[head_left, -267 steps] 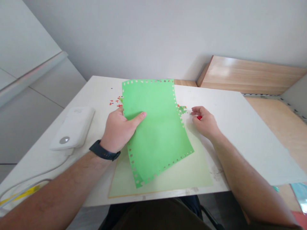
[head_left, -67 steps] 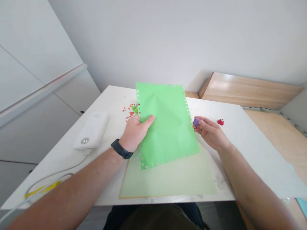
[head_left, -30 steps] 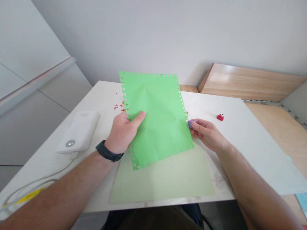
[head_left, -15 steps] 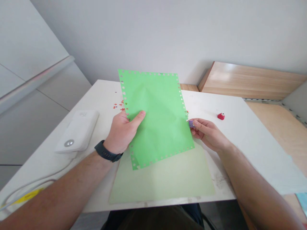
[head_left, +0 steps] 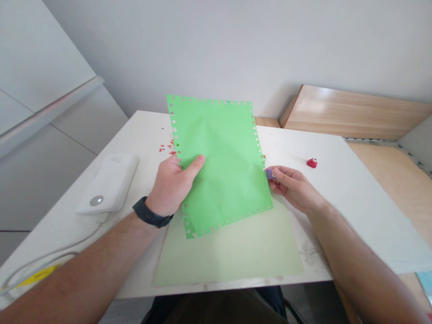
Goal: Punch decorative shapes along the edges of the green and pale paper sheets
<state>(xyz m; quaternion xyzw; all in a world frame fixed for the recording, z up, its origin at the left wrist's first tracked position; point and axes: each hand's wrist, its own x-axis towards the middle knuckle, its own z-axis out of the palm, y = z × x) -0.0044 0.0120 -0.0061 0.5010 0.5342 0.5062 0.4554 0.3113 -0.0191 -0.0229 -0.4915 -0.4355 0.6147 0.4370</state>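
Observation:
My left hand (head_left: 170, 186), with a dark watch on the wrist, grips the left edge of a bright green sheet of paper (head_left: 221, 162) and holds it tilted up above the table. Small shaped holes run along all its edges. My right hand (head_left: 292, 189) pinches a small purple punch (head_left: 269, 174) against the sheet's right edge. Under the sheet a pale green sheet (head_left: 232, 252) lies flat on the white table (head_left: 351, 198).
A small red punch (head_left: 312, 163) sits on the table to the right. Red and green paper bits (head_left: 167, 147) are scattered behind the left hand. A white device (head_left: 108, 183) with a cable lies at the left. A wooden board (head_left: 351, 110) leans behind the table.
Earlier my right hand set down the red punch and took up the purple one. In the last second it has stayed at the sheet's right edge, and the sheet has hardly moved.

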